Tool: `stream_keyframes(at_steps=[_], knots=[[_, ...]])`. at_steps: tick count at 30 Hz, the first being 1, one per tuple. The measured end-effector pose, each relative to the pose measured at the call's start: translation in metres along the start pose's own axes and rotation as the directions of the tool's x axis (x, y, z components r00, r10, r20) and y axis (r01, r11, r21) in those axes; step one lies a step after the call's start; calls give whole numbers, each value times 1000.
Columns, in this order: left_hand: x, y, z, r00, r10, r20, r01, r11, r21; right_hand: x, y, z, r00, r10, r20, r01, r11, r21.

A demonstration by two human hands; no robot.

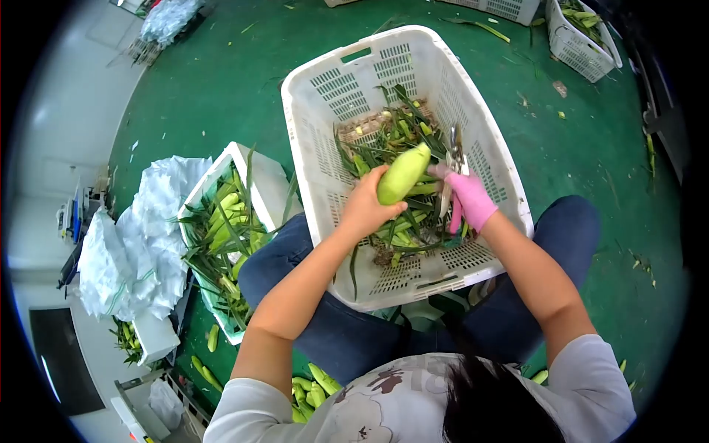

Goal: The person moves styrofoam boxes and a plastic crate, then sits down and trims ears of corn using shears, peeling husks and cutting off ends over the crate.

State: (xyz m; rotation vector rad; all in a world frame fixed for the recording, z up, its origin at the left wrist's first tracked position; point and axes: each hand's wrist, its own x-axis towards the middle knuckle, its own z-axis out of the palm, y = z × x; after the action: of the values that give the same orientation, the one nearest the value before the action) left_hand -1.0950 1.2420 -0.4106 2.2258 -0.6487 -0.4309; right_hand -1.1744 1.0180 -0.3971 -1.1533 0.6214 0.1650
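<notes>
My bare left hand [373, 204] is wrapped round the lower end of an ear of corn [403, 176], a smooth pale green husk tilted up to the right. In a pink glove, my right hand [473, 198] grips pruning shears [456, 148], whose metal parts point up and away from me; part of them is hidden by the fingers. The shears are just right of the ear, and I cannot tell whether they touch it. Both hands are over a large white plastic basket [314, 140] with cut leaves and husk pieces [402, 129] on its bottom.
On the left, a white foam box [260, 181] holds leafy corn ears, beside crumpled whitish plastic sheeting [133, 236]. Several trimmed ears [314, 391] lie near my lap at the bottom. Another white basket [583, 59] stands at upper right. Leaf scraps dot the green floor [214, 88].
</notes>
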Motion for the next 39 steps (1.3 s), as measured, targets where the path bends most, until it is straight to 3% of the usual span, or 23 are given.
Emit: stream_keyframes(at_steps=[1, 5, 6, 7, 8, 9, 10, 11, 12, 14, 16, 17, 19, 21, 22, 25, 26, 28, 32, 34, 36, 37, 39], knots=[[-7, 25, -4, 999, -40, 17, 38, 996, 82, 5, 3, -3, 996, -92, 13, 92, 996, 13], [-13, 36, 1, 997, 73, 12, -72, 994, -83, 11, -5, -13, 943, -328, 56, 329, 944, -11], [-13, 34, 2, 996, 39, 76, -11, 940, -340, 14, -3, -14, 907, -419, 44, 420, 908, -15], [-12, 32, 4, 989, 22, 146, 65, 821, -567, 9, -12, -11, 924, -383, 8, 382, 923, 45], [-10, 29, 4, 977, 22, 213, 149, 645, -749, 2, -29, -11, 954, -300, -2, 298, 951, -81], [-8, 28, 6, 959, 10, 282, 244, 473, -846, 11, -26, -22, 937, -346, -44, 334, 926, -176], [-5, 31, -1, 924, 50, 380, 331, 396, -857, 17, -25, -32, 894, -443, -65, 389, 839, -380], [-2, 30, -3, 931, -39, 362, 353, 333, -874, 23, -24, -42, 840, -536, -85, 399, 717, -572], [1, 30, -5, 930, -126, 344, 366, 268, -891, 22, -30, -43, 746, -665, -38, 368, 459, -809], [3, 26, -15, 971, -189, 147, 203, 320, -926, 4, -44, -34, 806, -588, -64, 212, 388, -897], [7, 18, -25, 977, -213, 12, 77, 300, -951, -4, -44, -29, 822, -567, -50, 282, 483, -829], [11, 6, -25, 963, -266, -44, 16, 219, -976, -10, -43, -25, 859, -512, -24, 374, 657, -655], [13, 1, -31, 961, -241, -137, -82, 225, -971, -30, -46, -7, 905, -419, 72, 424, 884, -194], [13, 5, -36, 945, -247, -215, -165, 209, -964, -63, -49, 8, 873, -322, 366, 268, 944, 191], [11, 8, -37, 938, -261, -228, -184, 182, -966, -73, -47, 18, 832, -242, 499, 149, 964, 220], [6, 18, -33, 918, -301, -257, -237, 103, -966, -82, 1, 45, 834, 240, 496, -278, 961, 3], [4, 22, -32, 917, -314, -247, -227, 101, -969, -74, 15, 43, 826, 241, 509, -257, 966, -40], [-1, 28, -27, 911, -344, -227, -210, 87, -974, -68, 22, 50, 838, 271, 474, -333, 942, 51], [-9, 26, -8, 935, -322, -147, -132, 67, -989, -48, 24, 49, 939, 57, 340, -86, 994, 70], [-11, 27, -6, 947, -295, -125, -101, 97, -990, -41, 17, 42, 944, -5, 330, 10, 1000, -15], [-8, 25, -8, 945, -298, -131, -96, 130, -987, -37, 11, 35, 951, 15, 310, 53, 976, -209], [-8, 24, -11, 942, -316, -114, -94, 79, -992, -37, 10, 33, 954, 26, 300, 70, 950, -304], [-6, 23, -18, 933, -350, -86, -98, -18, -995, -44, 5, 33, 944, 51, 326, 18, 979, -204]])
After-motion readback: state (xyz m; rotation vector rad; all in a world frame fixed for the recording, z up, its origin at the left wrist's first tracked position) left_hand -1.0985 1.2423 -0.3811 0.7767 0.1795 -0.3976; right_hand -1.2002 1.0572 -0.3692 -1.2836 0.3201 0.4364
